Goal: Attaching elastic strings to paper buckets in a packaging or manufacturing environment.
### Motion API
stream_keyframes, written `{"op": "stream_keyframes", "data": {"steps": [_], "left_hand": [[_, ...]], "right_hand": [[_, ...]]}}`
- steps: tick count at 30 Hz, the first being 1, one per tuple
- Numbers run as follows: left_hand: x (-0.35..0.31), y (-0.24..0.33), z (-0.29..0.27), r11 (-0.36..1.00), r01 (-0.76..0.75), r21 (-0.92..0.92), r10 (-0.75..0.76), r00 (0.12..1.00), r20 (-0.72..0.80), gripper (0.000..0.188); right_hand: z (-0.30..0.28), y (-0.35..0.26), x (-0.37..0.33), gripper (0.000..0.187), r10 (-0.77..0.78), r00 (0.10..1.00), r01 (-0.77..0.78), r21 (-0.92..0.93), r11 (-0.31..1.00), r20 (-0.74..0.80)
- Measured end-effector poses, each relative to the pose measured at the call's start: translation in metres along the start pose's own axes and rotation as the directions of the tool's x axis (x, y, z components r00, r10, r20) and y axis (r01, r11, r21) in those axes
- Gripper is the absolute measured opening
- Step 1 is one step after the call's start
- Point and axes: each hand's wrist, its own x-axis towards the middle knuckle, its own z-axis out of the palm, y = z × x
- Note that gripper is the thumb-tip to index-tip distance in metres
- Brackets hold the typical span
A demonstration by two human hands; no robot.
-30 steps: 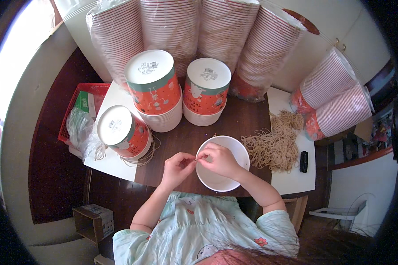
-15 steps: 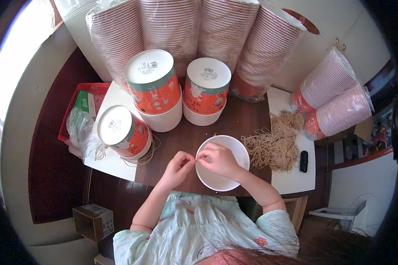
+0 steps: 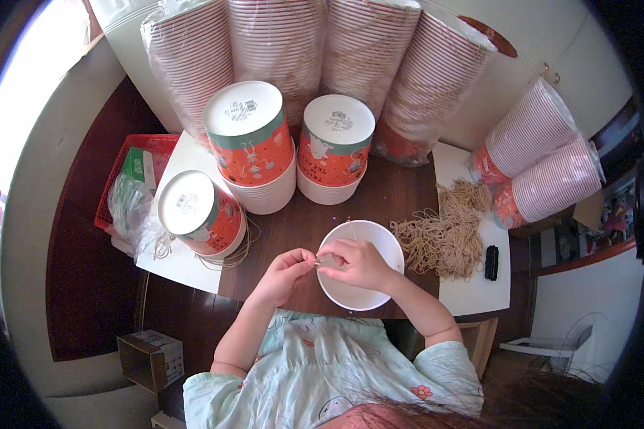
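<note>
A white paper bucket (image 3: pixel 386 252) stands with its mouth up on the dark tabletop in front of me. My right hand (image 3: pixel 361 264) is over its opening, fingers curled in a pinch. Left of the rim, my left hand (image 3: pixel 285 275) pinches too, its fingertips almost meeting the right ones. Between them shows a short tan bit of cord (image 3: pixel 318 263), small and partly covered by the fingers. A thin tan strand (image 3: pixel 353 230) rises past the right hand to the bucket's far rim.
A tan cord heap (image 3: pixel 451 229) lies right, beside a black object (image 3: pixel 491 262). Upside-down orange buckets (image 3: pixel 250 157) stand left and behind; another bucket (image 3: pixel 197 211) has cord around its base. Tall wrapped bucket stacks (image 3: pixel 275 43) line the back. A red basket (image 3: pixel 150 143) sits left.
My fingers have shifted slightly: the right hand's fingers are less bunched, and a gap shows under them. The tan cord between the fingertips and the strand at the far rim now show more plainly.
</note>
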Motion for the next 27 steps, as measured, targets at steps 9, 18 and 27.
{"op": "stream_keyframes", "data": {"steps": [9,18,27], "left_hand": [[-0.001,0.004,0.003,0.998,0.047,-0.049,-0.047,0.999,0.017,0.002],[-0.001,0.001,0.004,0.929,-0.238,0.284,0.244,0.970,0.013,0.013],[0.002,-0.001,0.000,0.758,-0.411,0.507,0.438,0.896,0.071,0.003]], "right_hand": [[0.008,0.007,-0.001,0.011,-0.216,0.963,0.219,0.001,0.976,-0.162],[0.007,0.009,0.001,0.007,-0.152,0.977,0.160,0.042,0.986,-0.151],[0.009,0.013,0.001,0.006,-0.082,0.991,0.090,0.072,0.993,-0.109]]}}
